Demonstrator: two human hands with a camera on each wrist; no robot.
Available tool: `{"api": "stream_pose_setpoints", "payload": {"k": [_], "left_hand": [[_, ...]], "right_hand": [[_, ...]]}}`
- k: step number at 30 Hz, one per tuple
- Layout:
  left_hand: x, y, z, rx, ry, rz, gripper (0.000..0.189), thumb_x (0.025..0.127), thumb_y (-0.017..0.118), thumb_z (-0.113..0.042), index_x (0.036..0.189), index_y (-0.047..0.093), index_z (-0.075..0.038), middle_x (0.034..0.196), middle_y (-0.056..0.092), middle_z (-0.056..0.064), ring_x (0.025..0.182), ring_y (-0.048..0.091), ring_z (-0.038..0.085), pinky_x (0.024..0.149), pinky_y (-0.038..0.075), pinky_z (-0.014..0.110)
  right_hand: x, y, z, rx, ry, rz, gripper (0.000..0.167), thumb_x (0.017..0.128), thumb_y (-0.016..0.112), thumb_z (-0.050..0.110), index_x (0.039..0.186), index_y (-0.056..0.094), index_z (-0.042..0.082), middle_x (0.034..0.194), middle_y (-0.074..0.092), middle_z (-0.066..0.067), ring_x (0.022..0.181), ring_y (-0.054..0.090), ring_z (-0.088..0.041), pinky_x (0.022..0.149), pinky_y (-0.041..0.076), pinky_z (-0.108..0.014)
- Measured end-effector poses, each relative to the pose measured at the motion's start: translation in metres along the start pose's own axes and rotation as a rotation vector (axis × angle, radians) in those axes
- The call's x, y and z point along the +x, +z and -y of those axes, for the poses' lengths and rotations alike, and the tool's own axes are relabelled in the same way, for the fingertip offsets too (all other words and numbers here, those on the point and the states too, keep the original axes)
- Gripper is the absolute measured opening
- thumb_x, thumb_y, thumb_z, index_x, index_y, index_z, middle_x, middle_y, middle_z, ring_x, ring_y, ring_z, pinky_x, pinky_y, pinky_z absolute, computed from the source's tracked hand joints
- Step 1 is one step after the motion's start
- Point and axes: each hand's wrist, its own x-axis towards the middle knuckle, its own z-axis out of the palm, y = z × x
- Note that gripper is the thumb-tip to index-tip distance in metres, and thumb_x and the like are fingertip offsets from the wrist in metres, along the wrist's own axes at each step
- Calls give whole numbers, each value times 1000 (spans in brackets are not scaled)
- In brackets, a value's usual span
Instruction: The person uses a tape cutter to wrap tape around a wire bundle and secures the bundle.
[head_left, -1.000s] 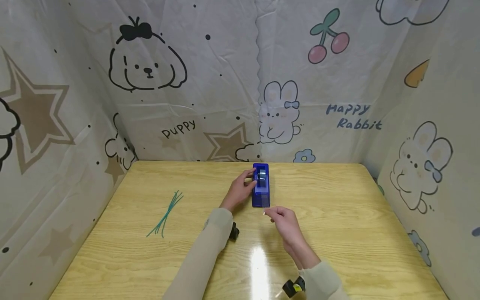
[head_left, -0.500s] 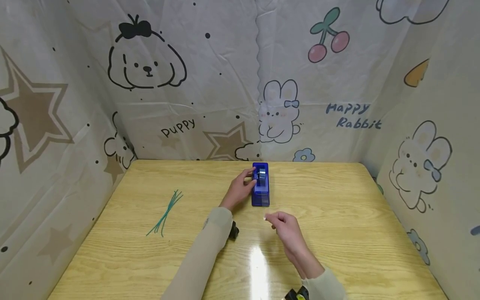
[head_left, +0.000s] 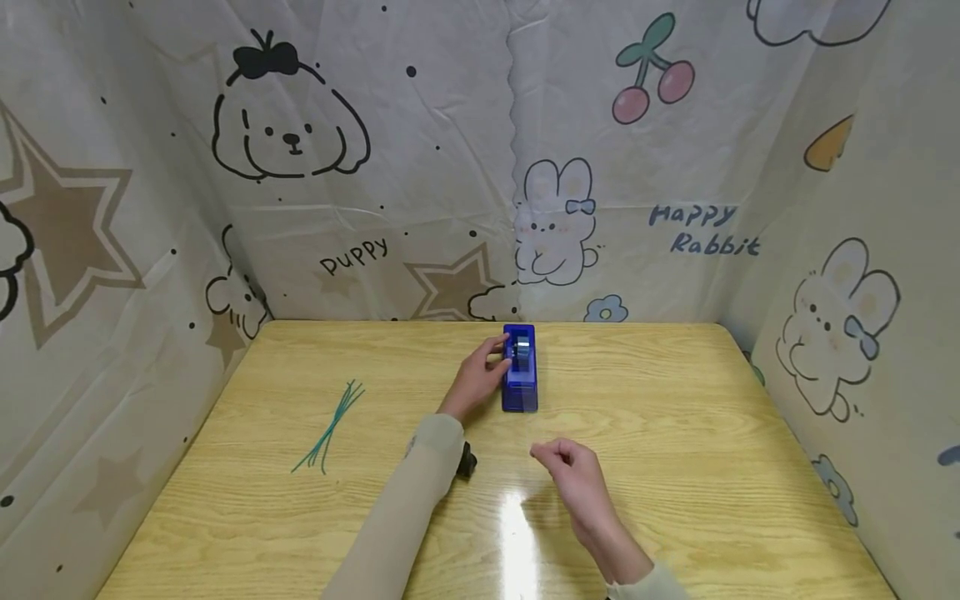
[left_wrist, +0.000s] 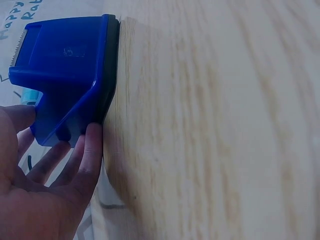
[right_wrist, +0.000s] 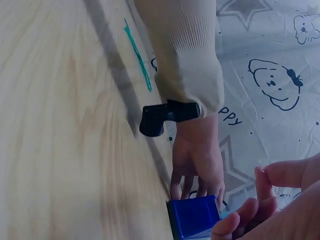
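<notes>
A blue tape dispenser (head_left: 520,396) stands near the table's back edge with a roll of clear tape (head_left: 522,348) in it. My left hand (head_left: 474,382) holds the dispenser from its left side, thumb and fingers against the body. In the left wrist view the metal cutting teeth (left_wrist: 19,49) show at one end of the dispenser (left_wrist: 65,55). My right hand (head_left: 581,483) is in front of the dispenser, thumb and index finger pinched together on the end of the clear tape. The transparent strip itself hardly shows; a small glint marks the fingertips (right_wrist: 260,172) in the right wrist view.
Several thin teal strands (head_left: 330,427) lie crossed in a bundle on the left of the wooden table (head_left: 660,400). Printed cloth walls (head_left: 442,192) rise behind and at both sides. A black wrist camera (head_left: 467,461) sits at the left cuff.
The right hand has drawn back from the dispenser toward the person, still pinching the tape end. The left hand and dispenser keep their place.
</notes>
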Motion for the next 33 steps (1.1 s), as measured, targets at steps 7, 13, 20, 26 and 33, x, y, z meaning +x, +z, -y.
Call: {"api": "stream_pose_setpoints", "payload": {"k": [7, 13, 20, 26, 33], "left_hand": [[0, 1, 0, 18, -12, -1, 51, 107, 58, -25, 156, 45, -32, 151, 56, 11, 124, 66, 30, 100, 56, 42], [-1, 0, -2, 21, 15, -11, 50, 108, 58, -23, 156, 46, -29, 150, 57, 13, 123, 67, 33, 101, 56, 44], [-1, 0, -2, 29, 0, -7, 51, 108, 58, -25, 156, 45, -31, 151, 57, 12, 124, 66, 32, 102, 55, 44], [-1, 0, -3, 29, -4, -10, 50, 108, 58, -25, 156, 45, -30, 151, 57, 11, 123, 66, 32, 103, 55, 45], [-3, 0, -4, 6, 2, -5, 50, 108, 58, -24, 156, 45, -30, 151, 56, 12, 124, 66, 31, 102, 55, 45]], "right_hand": [[-2, -2, -12, 16, -6, 1, 20, 98, 72, 17, 93, 69, -3, 82, 51, 2, 83, 47, -15, 72, 41, -27], [-6, -2, -19, 40, -9, 0, 19, 96, 73, 14, 88, 67, -2, 79, 51, 3, 79, 50, -12, 73, 44, -25], [-11, -3, -24, 28, -3, 4, 21, 97, 73, 17, 87, 66, -1, 78, 48, 4, 78, 48, -12, 71, 42, -25], [-16, -2, -29, 38, 13, 11, 21, 96, 74, 15, 89, 67, -3, 78, 48, 3, 78, 49, -12, 71, 43, -24], [-20, -3, -38, 33, 9, 3, 20, 96, 73, 13, 86, 66, -3, 75, 46, 4, 73, 47, -10, 66, 40, -22]]}}
